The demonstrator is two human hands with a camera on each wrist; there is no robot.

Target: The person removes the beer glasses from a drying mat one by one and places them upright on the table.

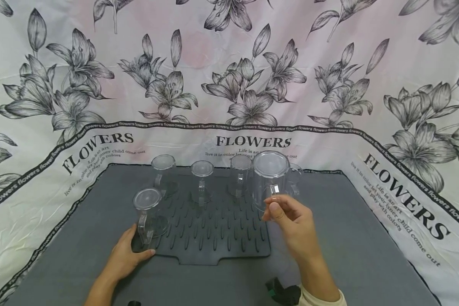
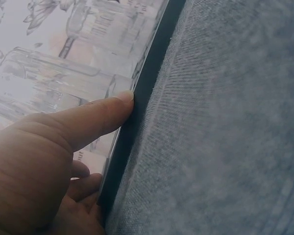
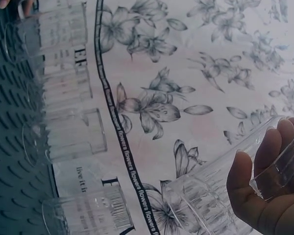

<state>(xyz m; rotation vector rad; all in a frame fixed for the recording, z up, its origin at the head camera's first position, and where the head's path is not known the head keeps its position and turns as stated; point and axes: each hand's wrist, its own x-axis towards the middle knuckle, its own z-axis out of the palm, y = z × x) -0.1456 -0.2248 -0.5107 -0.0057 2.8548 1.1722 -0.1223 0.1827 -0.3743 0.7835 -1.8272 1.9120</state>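
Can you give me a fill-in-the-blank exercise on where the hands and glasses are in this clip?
1. The right hand holds a clear glass mug by its ____.
2. The left hand rests at the ____ corner of the dark ribbed mat.
3. Besides the held mug, ____ glasses stand upside down on the mat.

Missing words: handle; front left; four

On the ribbed drying mat (image 1: pixel 214 231) I see open ribs across its middle and front rows. Three upturned mugs (image 1: pixel 202 180) fence off its back edge, and a fourth mug (image 1: pixel 148 214) blocks its front-left corner, with my left hand (image 1: pixel 128 255) beside it. My right hand (image 1: pixel 294 223) holds a large mug (image 1: pixel 270 180) over the mat's back-right corner.
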